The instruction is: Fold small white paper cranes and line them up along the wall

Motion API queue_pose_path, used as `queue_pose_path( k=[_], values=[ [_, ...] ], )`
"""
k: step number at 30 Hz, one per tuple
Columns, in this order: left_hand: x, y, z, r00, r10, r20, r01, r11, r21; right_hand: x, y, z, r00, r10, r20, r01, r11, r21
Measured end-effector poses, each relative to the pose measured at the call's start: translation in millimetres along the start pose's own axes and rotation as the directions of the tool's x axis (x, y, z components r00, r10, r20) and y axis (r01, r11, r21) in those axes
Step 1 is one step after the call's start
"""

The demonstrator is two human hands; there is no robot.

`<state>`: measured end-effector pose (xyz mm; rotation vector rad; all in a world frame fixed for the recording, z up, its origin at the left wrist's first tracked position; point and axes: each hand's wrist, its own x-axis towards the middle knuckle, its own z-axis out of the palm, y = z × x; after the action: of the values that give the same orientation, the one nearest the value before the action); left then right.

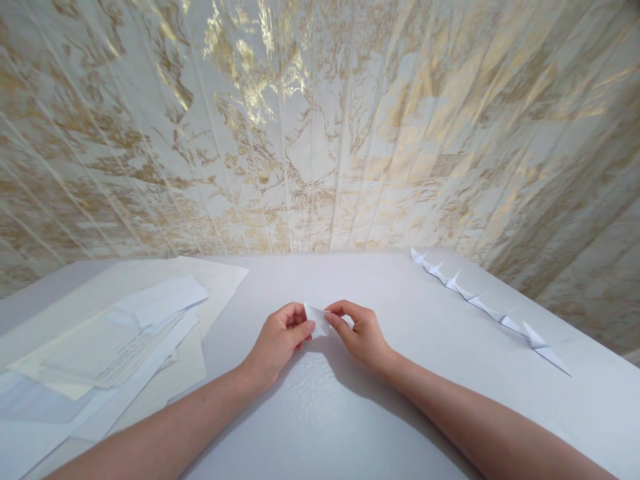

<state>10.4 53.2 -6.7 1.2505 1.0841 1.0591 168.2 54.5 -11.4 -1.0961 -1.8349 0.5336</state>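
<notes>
A small folded piece of white paper [317, 320] is held between my two hands, just above the white table [320, 420]. My left hand [283, 338] pinches its left side between thumb and fingers. At the right edge of the paper, the thumb and index finger of my right hand [361, 332] are closed on it. One corner of the paper points up beside my left fingers. Its finer folds are too small to make out.
Overlapping loose papers [120, 340], some with print, cover the left of the table. Several folded white paper figures [536, 339] stand in a slanting row along the right side. A gold-patterned curtain [310, 133] hangs behind the table's back edge.
</notes>
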Motion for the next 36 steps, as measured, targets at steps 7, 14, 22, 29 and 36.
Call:
queue_pose_path(
  k=[7, 14, 22, 29, 36],
  values=[
    [5.0, 3.7, -9.6, 0.936, 0.291, -0.197, -0.235, 0.935, 0.265, -2.3, 1.4, 2.4, 0.999, 0.008, -0.036, -0.006, 0.999, 0.046],
    [5.9, 1.9, -12.2, 0.903, 0.388, -0.187, -0.295, 0.874, 0.387, -3.0, 0.7, 3.3, 0.998, 0.021, -0.06, -0.017, 0.997, 0.07],
    [7.1, 1.5, -11.7, 0.913, 0.373, -0.165, -0.284, 0.871, 0.4, -3.2, 0.9, 3.8, 0.994, 0.048, -0.102, -0.038, 0.994, 0.101],
    [6.8, 2.4, -11.9, 0.916, 0.372, -0.15, -0.283, 0.865, 0.415, -4.5, 1.3, 5.5, 0.989, 0.022, -0.146, -0.01, 0.997, 0.08],
    [5.7, 1.0, -12.4, 0.891, 0.442, -0.099, -0.352, 0.814, 0.463, -4.4, 0.9, 6.8, 0.986, 0.026, -0.166, -0.008, 0.994, 0.111]
  ],
)
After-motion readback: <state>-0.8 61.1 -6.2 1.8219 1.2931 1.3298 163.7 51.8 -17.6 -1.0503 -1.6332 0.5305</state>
